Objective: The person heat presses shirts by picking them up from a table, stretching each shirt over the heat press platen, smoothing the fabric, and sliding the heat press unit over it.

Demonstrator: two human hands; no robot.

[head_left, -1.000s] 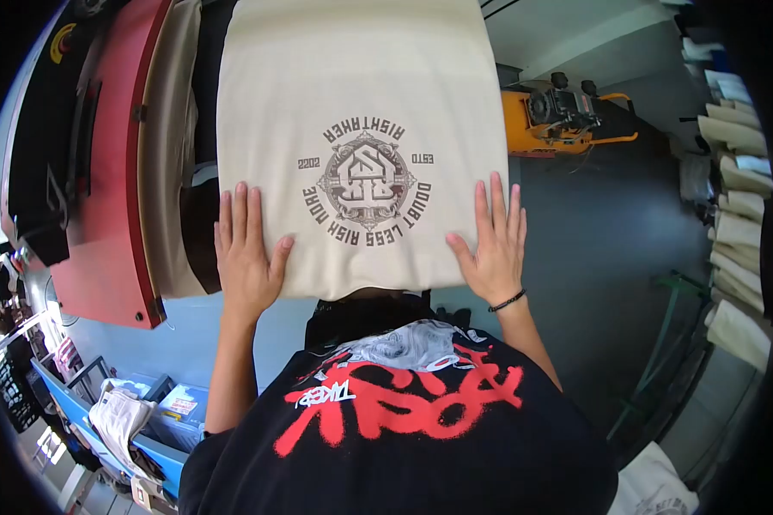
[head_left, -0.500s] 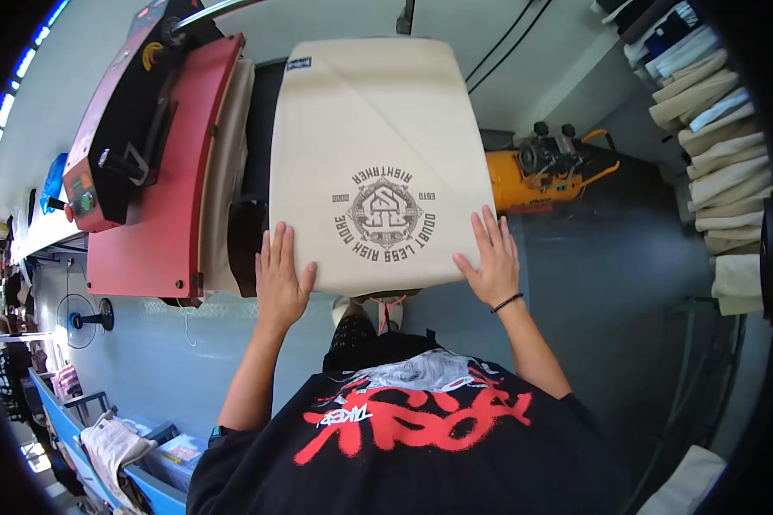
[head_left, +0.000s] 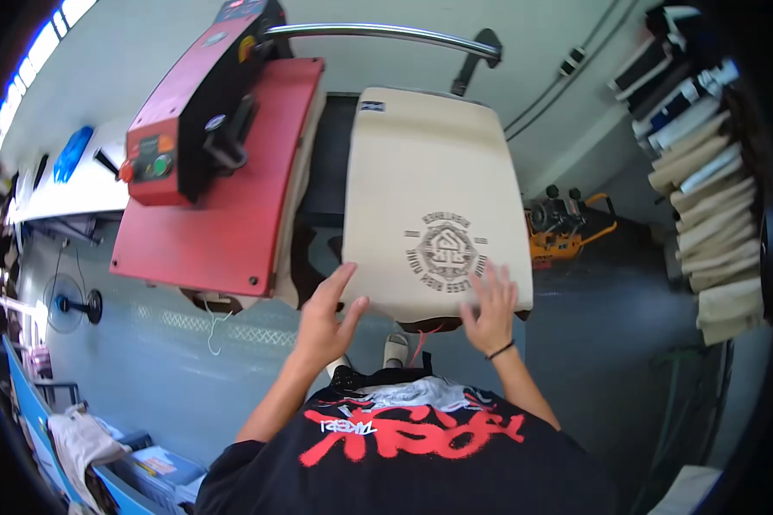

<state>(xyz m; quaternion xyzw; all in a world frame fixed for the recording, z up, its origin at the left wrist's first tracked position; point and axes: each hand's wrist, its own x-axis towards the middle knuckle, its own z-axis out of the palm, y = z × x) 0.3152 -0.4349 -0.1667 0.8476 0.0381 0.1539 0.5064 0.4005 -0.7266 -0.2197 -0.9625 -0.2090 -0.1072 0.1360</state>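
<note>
Firstly, head view: left hand (head_left: 325,319), one, open and holding nothing, at the near left corner of the garment; palm turned inward, thumb apart from the fingers, fingertips aimed toward the far side. Whether it touched the cloth could not be told. Right hand (head_left: 492,311), one, open, slightly blurred, fingers spread over the near right part of the garment; dark bracelet (head_left: 500,349) at the wrist. Contact, again, could not be told.

Item: cream garment (head_left: 429,172), laid flat and smooth, just right of the heat press (head_left: 215,206); small dark label (head_left: 372,106) at its far left corner, round dark print (head_left: 446,251) toward its near edge. The right hand's fingers hid the print's right side in part.

Surroundings: red press with black arm, standing close on the left; green button (head_left: 161,165) on its control box; chrome bar (head_left: 378,31) crossing beyond the garment's far edge. To the right, beyond the garment, one yellow compressor (head_left: 556,245); farther right, a long row of folded cloths (head_left: 713,215). On the left, one fan (head_left: 79,305) and, farther off, a blue bag (head_left: 74,154) on a white table (head_left: 94,184).
</note>
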